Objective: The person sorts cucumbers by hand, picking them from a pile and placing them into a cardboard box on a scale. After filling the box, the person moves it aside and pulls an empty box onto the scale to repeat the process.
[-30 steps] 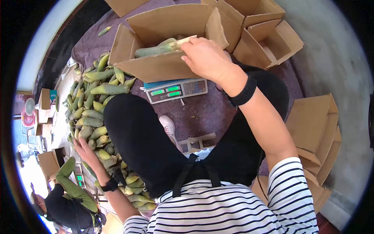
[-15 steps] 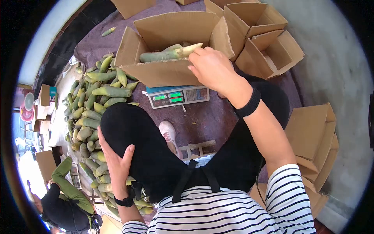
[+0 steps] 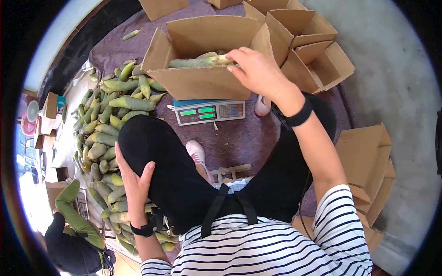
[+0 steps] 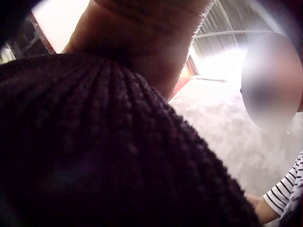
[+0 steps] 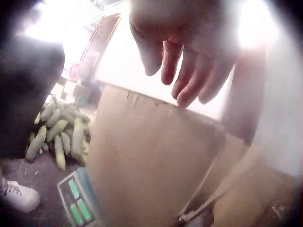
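Observation:
An open cardboard box (image 3: pixel 198 83) stands on a digital scale (image 3: pixel 211 112) with green lit displays. Inside it lie long green radishes (image 3: pixel 195 62), the front one with a pale end toward the right. My right hand (image 3: pixel 260 71) reaches over the box's right part, fingertips at that pale end. In the right wrist view, the right hand's fingers (image 5: pixel 189 80) hang loosely bent above the box wall, and glare hides the radishes. My left hand (image 3: pixel 133 181) rests against the side of my left knee, thumb spread from the fingers, holding nothing.
A large heap of green radishes (image 3: pixel 103 133) lies left of my knee. More open boxes (image 3: pixel 317 69) stand at the back right, and nested cardboard boxes (image 3: pixel 361 156) at the right. Another person (image 3: pixel 73 244) is at the lower left.
My left hand has moved from the radish heap onto my knee. The front radish's pale end, which stuck up near the box rim, now lies lower under my right fingertips.

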A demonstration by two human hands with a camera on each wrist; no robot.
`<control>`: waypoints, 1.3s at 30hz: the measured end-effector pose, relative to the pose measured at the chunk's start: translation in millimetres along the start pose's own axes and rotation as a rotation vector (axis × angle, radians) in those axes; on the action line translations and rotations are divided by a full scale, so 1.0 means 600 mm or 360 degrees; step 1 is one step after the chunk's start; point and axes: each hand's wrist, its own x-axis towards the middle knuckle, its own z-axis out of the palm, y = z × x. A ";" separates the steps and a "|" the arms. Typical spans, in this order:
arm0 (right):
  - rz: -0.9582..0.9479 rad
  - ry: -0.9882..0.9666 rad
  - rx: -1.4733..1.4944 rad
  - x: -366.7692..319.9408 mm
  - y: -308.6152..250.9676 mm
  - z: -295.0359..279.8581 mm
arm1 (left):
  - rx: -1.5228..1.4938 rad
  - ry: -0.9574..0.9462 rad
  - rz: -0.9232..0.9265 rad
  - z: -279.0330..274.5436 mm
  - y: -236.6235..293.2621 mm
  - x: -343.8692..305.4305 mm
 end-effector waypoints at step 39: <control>0.2462 -0.0034 -0.0827 -0.823 0.204 -0.204 | 0.0206 -0.0034 0.0494 -0.029 0.004 0.008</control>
